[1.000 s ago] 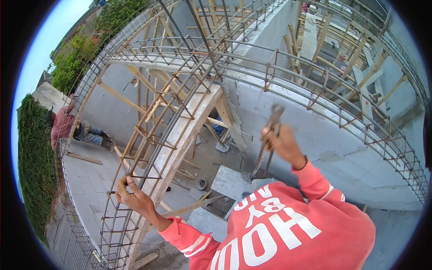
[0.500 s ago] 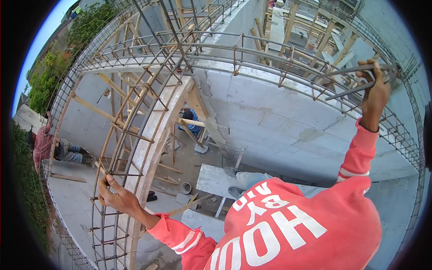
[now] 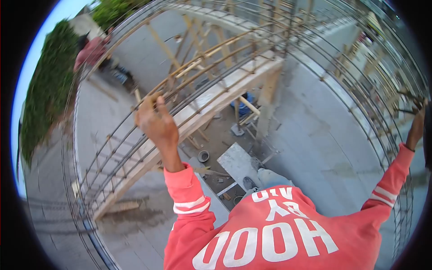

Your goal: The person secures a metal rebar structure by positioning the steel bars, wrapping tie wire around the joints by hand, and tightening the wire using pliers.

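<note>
My left hand (image 3: 157,119) is closed on the rebar cage (image 3: 211,87) that runs above a wooden formwork beam (image 3: 243,83). Its fingers curl over the upper bars, and a short pale stick (image 3: 137,95) pokes up beside them. At the far right edge, my right hand (image 3: 418,121) grips a pair of pincers (image 3: 407,109), blurred, with the two handles pointing left. The right hand is raised next to a second rebar cage (image 3: 360,108) along the top of the grey block wall (image 3: 315,121).
A co-worker in a red top (image 3: 92,54) is at the wall on the left. Another person in blue (image 3: 243,104) is below, behind wooden props. Beneath me are a board (image 3: 238,159), a bucket (image 3: 203,156) and scattered timber. Wooden struts (image 3: 164,45) lean behind the cage.
The view has swung left, so the walls and cages appear turned and shifted right. My left hand remains at the cage. My right hand with the pincers now sits lower, at the picture's edge.
</note>
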